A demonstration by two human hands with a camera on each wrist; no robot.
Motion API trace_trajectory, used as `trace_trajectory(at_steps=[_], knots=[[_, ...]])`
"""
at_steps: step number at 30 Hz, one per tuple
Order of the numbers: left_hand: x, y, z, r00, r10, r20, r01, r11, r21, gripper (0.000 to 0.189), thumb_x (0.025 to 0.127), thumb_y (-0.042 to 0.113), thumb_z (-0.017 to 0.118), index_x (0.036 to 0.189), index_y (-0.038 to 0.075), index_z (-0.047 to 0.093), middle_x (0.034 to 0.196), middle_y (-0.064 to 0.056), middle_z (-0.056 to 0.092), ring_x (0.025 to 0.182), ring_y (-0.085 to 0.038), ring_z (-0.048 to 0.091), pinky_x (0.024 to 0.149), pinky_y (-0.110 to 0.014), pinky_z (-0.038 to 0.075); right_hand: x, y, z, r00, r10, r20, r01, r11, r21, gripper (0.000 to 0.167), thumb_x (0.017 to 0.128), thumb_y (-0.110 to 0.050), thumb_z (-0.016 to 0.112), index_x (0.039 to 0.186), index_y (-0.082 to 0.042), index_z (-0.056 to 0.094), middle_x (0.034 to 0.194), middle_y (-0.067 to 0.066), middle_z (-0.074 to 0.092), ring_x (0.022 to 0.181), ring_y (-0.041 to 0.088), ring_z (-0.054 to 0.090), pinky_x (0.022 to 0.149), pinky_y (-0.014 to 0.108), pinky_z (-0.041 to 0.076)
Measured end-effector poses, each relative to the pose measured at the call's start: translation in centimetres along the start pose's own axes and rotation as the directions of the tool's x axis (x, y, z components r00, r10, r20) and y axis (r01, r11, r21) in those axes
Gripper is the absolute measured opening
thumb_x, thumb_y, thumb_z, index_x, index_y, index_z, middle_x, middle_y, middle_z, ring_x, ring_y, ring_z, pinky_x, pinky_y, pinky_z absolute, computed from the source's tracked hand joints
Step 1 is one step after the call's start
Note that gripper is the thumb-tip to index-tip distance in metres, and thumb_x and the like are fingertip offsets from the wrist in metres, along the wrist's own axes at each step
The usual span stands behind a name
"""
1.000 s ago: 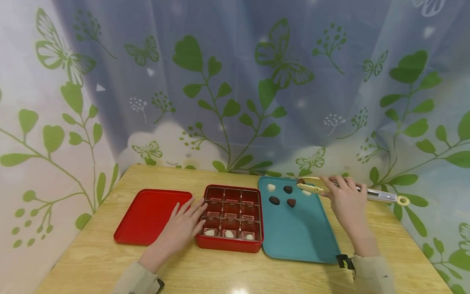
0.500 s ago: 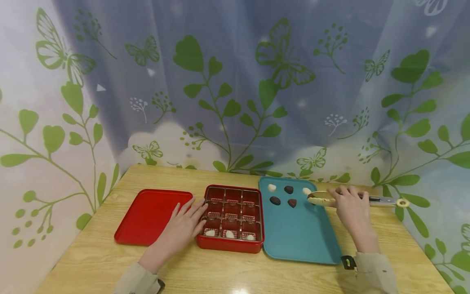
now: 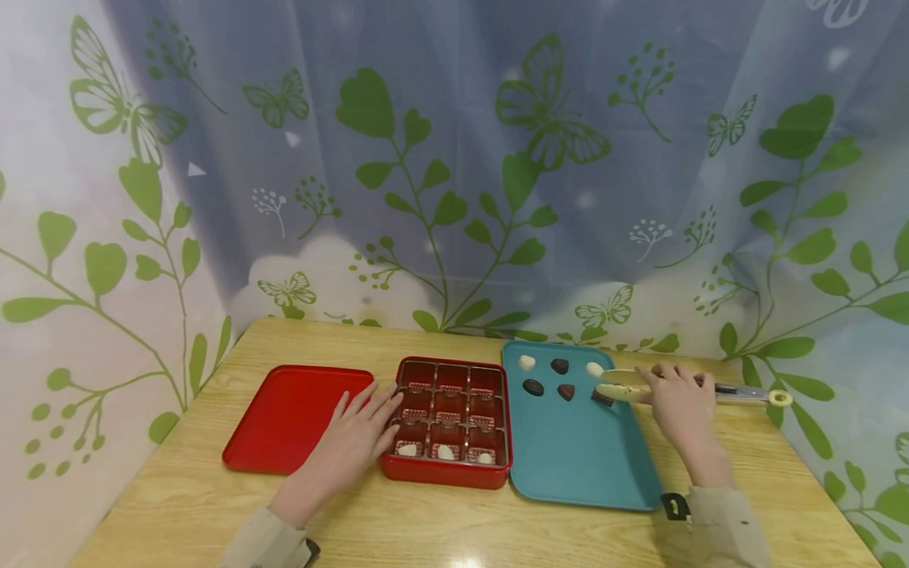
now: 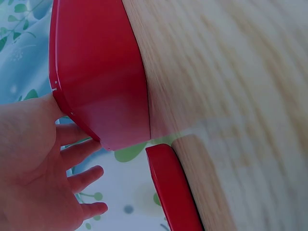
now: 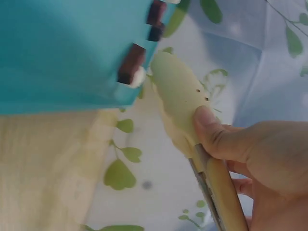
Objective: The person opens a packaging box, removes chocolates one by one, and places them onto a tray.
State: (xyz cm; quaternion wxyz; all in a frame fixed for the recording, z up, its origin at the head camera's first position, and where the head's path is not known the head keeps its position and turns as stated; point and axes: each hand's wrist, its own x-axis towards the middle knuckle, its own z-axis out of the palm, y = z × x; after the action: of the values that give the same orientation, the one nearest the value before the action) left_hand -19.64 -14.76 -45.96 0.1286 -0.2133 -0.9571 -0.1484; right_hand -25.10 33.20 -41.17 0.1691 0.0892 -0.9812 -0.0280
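Note:
My left hand [image 3: 355,434] rests with straight, spread fingers on the left rim of a red box [image 3: 444,473]. A clear divided insert fills the box, and white pieces [image 3: 445,452] sit in its front row of compartments. My right hand [image 3: 683,404] grips tongs [image 3: 626,392] with pale yellow tips, held over the right edge of a teal tray [image 3: 575,465]. Below the tips, a dark brown chocolate [image 3: 602,397] lies on the tray. In the right wrist view the tongs [image 5: 178,84] stand apart from a brown chocolate bar [image 5: 131,63], beside a white piece.
Farther back on the tray lie a dark oval chocolate [image 3: 533,387], a reddish-brown one [image 3: 566,392], another dark one [image 3: 559,366] and white pieces [image 3: 526,362]. A red lid [image 3: 301,418] lies left of the box. Behind the wooden table [image 3: 341,521] hangs a patterned curtain [image 3: 454,260].
The tongs have moved right and toward me with the dark brown chocolate, which now lies on the tray below their parted tips. The left hand has stayed on the box.

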Motion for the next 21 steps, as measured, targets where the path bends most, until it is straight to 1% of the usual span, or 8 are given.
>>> trace_trajectory(at_steps=[3, 4, 7, 10, 13, 17, 19, 21], knots=[[0.0, 0.0, 0.0, 1.0, 0.0, 0.003, 0.0, 1.0, 0.005, 0.051, 0.102, 0.027, 0.061, 0.147, 0.004, 0.054, 0.155, -0.013, 0.047, 0.145, -0.042, 0.036, 0.115, -0.068, 0.025, -0.1, -0.2, -0.7, 0.997, -0.005, -0.083, 0.004, 1.0, -0.001, 0.049, 0.085, 0.001, 0.074, 0.133, -0.007, 0.066, 0.119, 0.019, 0.063, 0.112, 0.04, 0.052, 0.085, 0.062, 0.036], [-0.1, -0.1, 0.0, 1.0, 0.0, 0.004, 0.0, 1.0, 0.009, 0.051, 0.102, 0.027, 0.061, 0.147, 0.004, 0.054, 0.155, -0.013, 0.047, 0.145, -0.042, 0.036, 0.115, -0.068, 0.026, -0.3, -0.4, -1.0, 0.992, -0.012, -0.123, 0.011, 1.0, -0.004, 0.051, 0.084, 0.002, 0.075, 0.133, -0.008, 0.066, 0.12, 0.018, 0.064, 0.113, 0.041, 0.052, 0.085, 0.062, 0.037], [0.0, -0.2, 0.1, 1.0, -0.003, 0.009, 0.003, 1.0, 0.012, 0.051, 0.103, 0.028, 0.06, 0.147, 0.005, 0.053, 0.156, -0.012, 0.046, 0.146, -0.041, 0.035, 0.115, -0.068, 0.025, -0.3, -1.3, -1.7, 0.979, -0.056, -0.198, 0.057, 0.998, 0.0, 0.049, 0.086, -0.001, 0.074, 0.134, -0.01, 0.065, 0.118, 0.016, 0.064, 0.111, 0.04, 0.053, 0.085, 0.063, 0.037], [0.1, -0.2, 0.1, 1.0, -0.001, 0.005, 0.001, 1.0, 0.006, 0.051, 0.103, 0.029, 0.06, 0.147, 0.005, 0.053, 0.156, -0.012, 0.046, 0.146, -0.041, 0.035, 0.115, -0.068, 0.025, -0.3, -2.6, -2.4, 0.967, -0.094, -0.235, 0.094, 0.995, -0.011, 0.05, 0.087, -0.005, 0.075, 0.136, -0.011, 0.064, 0.118, 0.015, 0.065, 0.109, 0.04, 0.054, 0.086, 0.063, 0.038], [0.2, -0.2, 0.1, 1.0, 0.002, -0.001, -0.002, 1.0, 0.001, 0.051, 0.103, 0.029, 0.059, 0.147, 0.005, 0.053, 0.155, -0.013, 0.046, 0.146, -0.041, 0.035, 0.115, -0.068, 0.025, -0.2, -4.2, -2.7, 0.954, -0.141, -0.264, 0.136, 0.99, -0.039, 0.053, 0.085, -0.003, 0.077, 0.136, -0.012, 0.064, 0.118, 0.014, 0.065, 0.11, 0.038, 0.055, 0.086, 0.062, 0.04], [0.2, -0.2, 0.2, 1.0, 0.003, -0.008, -0.003, 1.0, 0.007, 0.05, 0.103, 0.028, 0.06, 0.147, 0.005, 0.054, 0.155, -0.012, 0.047, 0.145, -0.041, 0.036, 0.115, -0.068, 0.025, 0.2, -6.8, -2.6, 0.927, -0.224, -0.3, 0.206, 0.974, -0.089, 0.054, 0.084, -0.003, 0.08, 0.135, -0.015, 0.066, 0.117, 0.012, 0.065, 0.109, 0.035, 0.057, 0.086, 0.058, 0.043], [0.1, -0.2, 0.2, 1.0, 0.003, -0.009, -0.002, 1.0, 0.008, 0.05, 0.103, 0.028, 0.06, 0.147, 0.005, 0.054, 0.155, -0.013, 0.048, 0.145, -0.042, 0.036, 0.115, -0.068, 0.026, 0.3, -8.3, -2.6, 0.914, -0.268, -0.303, 0.244, 0.963, -0.115, 0.054, 0.084, -0.002, 0.079, 0.134, -0.017, 0.067, 0.117, 0.01, 0.065, 0.109, 0.034, 0.057, 0.086, 0.056, 0.043], [0.1, -0.2, 0.2, 1.0, 0.004, -0.009, -0.004, 1.0, 0.006, 0.05, 0.103, 0.028, 0.06, 0.146, 0.005, 0.054, 0.154, -0.013, 0.048, 0.145, -0.042, 0.037, 0.115, -0.068, 0.026, 0.4, -9.9, -2.6, 0.901, -0.307, -0.305, 0.281, 0.951, -0.129, 0.054, 0.084, -0.005, 0.081, 0.134, -0.019, 0.067, 0.116, 0.008, 0.064, 0.108, 0.032, 0.058, 0.086, 0.055, 0.044]])
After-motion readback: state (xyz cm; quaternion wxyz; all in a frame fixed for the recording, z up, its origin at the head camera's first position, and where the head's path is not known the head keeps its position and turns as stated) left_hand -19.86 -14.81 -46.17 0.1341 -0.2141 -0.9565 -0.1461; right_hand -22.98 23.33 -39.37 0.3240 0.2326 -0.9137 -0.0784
